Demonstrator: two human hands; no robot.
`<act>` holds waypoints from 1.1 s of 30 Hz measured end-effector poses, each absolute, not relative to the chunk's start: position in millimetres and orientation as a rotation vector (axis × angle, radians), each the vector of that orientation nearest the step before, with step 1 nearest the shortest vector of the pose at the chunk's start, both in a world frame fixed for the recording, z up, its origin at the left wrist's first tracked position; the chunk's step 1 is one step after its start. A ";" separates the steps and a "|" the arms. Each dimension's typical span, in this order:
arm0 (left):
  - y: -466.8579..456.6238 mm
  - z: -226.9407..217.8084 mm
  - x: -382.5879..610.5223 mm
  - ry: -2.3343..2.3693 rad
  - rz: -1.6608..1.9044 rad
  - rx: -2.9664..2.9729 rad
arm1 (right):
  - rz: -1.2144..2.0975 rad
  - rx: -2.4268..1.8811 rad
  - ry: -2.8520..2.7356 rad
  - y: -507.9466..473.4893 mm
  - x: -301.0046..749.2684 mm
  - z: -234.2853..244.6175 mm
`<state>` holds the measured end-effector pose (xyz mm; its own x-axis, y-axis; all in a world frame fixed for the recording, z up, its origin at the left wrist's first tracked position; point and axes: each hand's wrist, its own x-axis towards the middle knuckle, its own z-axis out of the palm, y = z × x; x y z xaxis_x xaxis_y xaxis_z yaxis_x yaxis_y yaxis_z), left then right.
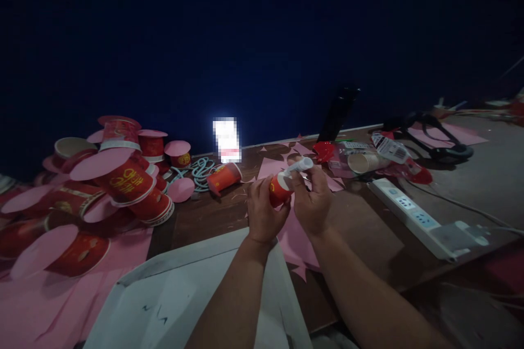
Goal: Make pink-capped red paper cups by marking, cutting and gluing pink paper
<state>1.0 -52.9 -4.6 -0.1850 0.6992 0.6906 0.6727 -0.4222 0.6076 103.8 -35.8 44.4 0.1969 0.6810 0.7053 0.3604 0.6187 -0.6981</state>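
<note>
My left hand (262, 212) is closed around a red paper cup (278, 190), held above the table in the middle of the view. My right hand (311, 199) pinches a white tube, probably a glue stick (298, 166), with its tip against the cup's white rim. Below the hands lies pink paper (297, 240) with cut edges. A large white sheet (180, 294) lies in front of me, under my left forearm.
A heap of red cups with pink paper lids (118, 174) fills the left. One red cup (223, 177) lies on its side by a teal cord (198, 170). A white power strip (409, 210) and packaged cups (368, 161) sit at right. The room is dark.
</note>
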 end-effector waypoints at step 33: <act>-53.7 -4.9 1.7 1.616 1.695 2.057 | 0.309 -0.965 -1.412 -35.5 101.2 46.6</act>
